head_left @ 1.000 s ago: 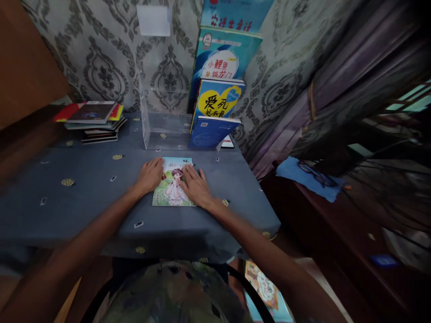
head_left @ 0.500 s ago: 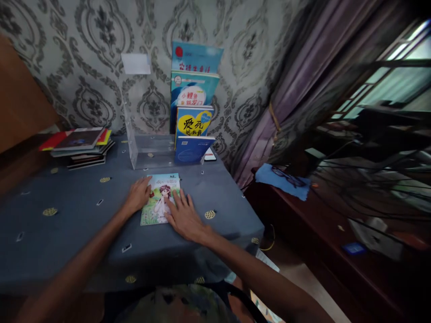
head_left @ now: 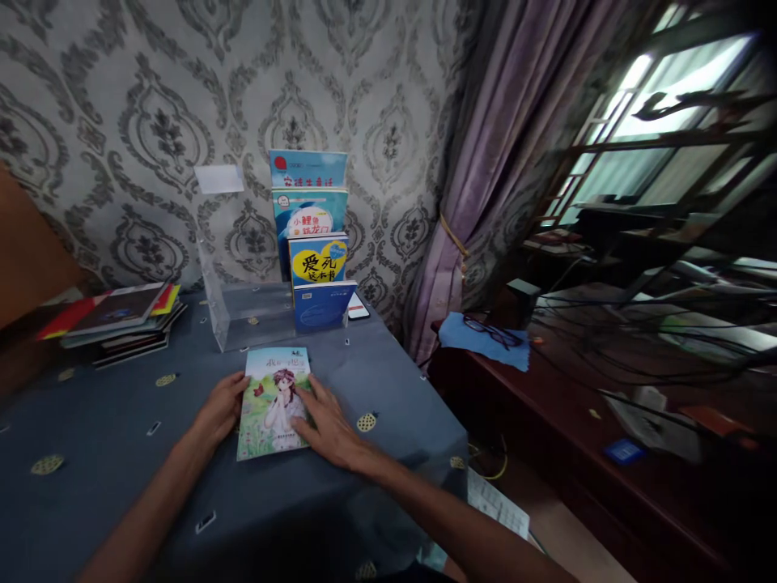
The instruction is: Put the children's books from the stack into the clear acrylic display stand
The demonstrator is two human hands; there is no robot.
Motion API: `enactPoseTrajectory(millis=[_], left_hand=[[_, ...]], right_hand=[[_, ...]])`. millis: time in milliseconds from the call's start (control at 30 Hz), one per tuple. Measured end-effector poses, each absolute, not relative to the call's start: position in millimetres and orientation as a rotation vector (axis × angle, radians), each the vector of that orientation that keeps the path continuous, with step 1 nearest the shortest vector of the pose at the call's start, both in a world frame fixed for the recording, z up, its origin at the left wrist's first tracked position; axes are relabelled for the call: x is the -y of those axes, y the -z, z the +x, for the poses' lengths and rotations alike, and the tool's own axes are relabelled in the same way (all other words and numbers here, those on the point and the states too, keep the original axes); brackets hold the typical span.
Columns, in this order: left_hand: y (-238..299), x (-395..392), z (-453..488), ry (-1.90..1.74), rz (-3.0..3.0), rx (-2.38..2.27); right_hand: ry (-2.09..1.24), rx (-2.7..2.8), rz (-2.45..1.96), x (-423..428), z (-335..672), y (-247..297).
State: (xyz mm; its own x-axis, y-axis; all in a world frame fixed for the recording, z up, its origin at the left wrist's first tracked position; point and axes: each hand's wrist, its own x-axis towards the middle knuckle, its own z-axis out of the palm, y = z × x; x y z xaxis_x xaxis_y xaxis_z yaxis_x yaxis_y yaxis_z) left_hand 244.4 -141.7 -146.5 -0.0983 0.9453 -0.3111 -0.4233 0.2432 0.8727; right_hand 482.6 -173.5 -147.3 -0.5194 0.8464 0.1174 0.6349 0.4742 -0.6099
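A children's book (head_left: 276, 409) with a drawn girl and a green meadow on its cover is between my hands, over the blue tablecloth. At its left edge my left hand (head_left: 222, 405) is closed, with its thumb along the cover's side and the other fingers partly hidden beneath. My right hand (head_left: 331, 429) holds the right edge, thumb and forefinger on the cover, other fingers along the side. Behind the book stands a clear acrylic rack (head_left: 255, 316). Its right side holds several books, a dark blue one (head_left: 324, 308) in front and a yellow-and-blue one (head_left: 319, 261) behind.
A pile of books and magazines (head_left: 121, 316) lies at the table's left. A phone (head_left: 358, 307) rests right of the rack. Beyond the table's right edge, a dark red desk (head_left: 546, 405) carries a blue cloth (head_left: 486, 340) with glasses, and tangled cables.
My left hand has gone from lying by the book's edge to gripping it. My right hand has shifted towards the book's right edge. The view has tilted upward and turned slightly right.
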Motion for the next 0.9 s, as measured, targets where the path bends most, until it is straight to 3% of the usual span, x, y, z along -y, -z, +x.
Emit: enactPoseTrajectory(millis=[367, 900], left_hand=[[122, 124, 280, -1.234, 0.706, -1.085], [75, 67, 322, -1.346, 1.035, -1.060]], right_hand=[[-1.504, 1.210, -1.025, 112, 513, 168], [-1.183, 1.374, -0.846, 52, 556, 119]])
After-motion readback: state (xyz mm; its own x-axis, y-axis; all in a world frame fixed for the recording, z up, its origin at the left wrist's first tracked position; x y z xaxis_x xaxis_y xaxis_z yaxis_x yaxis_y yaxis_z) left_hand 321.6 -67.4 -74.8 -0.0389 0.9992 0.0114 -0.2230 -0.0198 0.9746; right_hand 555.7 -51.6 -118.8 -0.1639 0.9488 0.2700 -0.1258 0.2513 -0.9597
